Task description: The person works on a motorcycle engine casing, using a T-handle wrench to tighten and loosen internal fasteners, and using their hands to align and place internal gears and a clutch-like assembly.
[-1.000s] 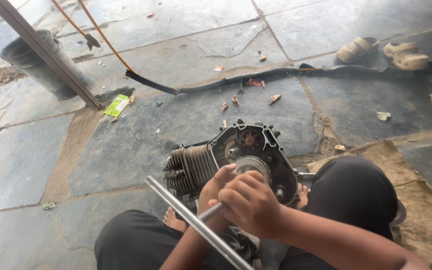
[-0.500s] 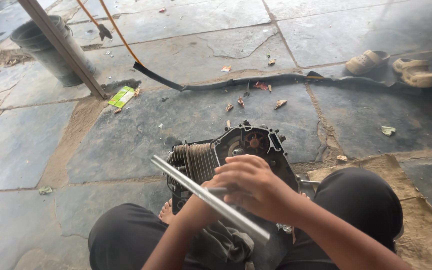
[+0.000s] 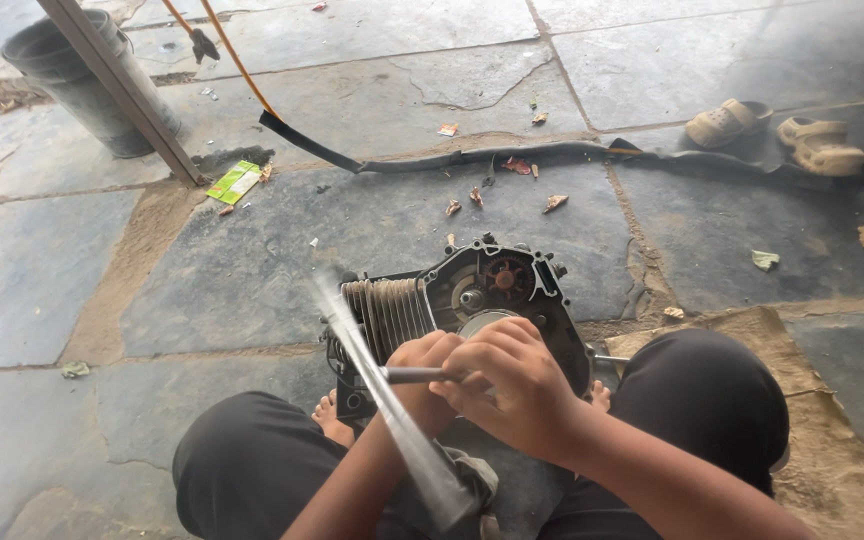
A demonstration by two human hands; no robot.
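Two hands at work, close together over a motorcycle engine [image 3: 452,310] that sits on the stone floor [image 3: 252,270] between the person's knees. Nearest the camera: a long pale metal bar [image 3: 392,420], motion-blurred, running diagonally from the engine's left side down toward the lap. Left hand [image 3: 422,368]: fingers [image 3: 434,352] closed round a short grey tool shaft [image 3: 407,376] that lies roughly level and points left. Right hand [image 3: 512,385]: fingers curled and bunched over the same spot, just right of the left hand; whether they grip the shaft or something beneath cannot be told, as the hand hides it. A bare foot [image 3: 330,415] shows under the engine's left edge.

Engine state: finned cylinder [image 3: 390,312] to the left; side cover off, round case open, a reddish-brown gear or rotor [image 3: 504,277] and a small central boss exposed. Judgement: the case is already opened up, and work on the part under the hands is under way; nothing loose lies beside it to show more.

Farther out: a brown mat or sacking [image 3: 832,440] to the right, scattered dry leaves, a green wrapper [image 3: 233,182], a black rubber hose [image 3: 552,155] snaking across the slabs. Beyond that, a pair of tan sandals [image 3: 772,128], a slanting metal post [image 3: 117,85], a grey bucket [image 3: 77,85] and an orange cord [image 3: 237,62].
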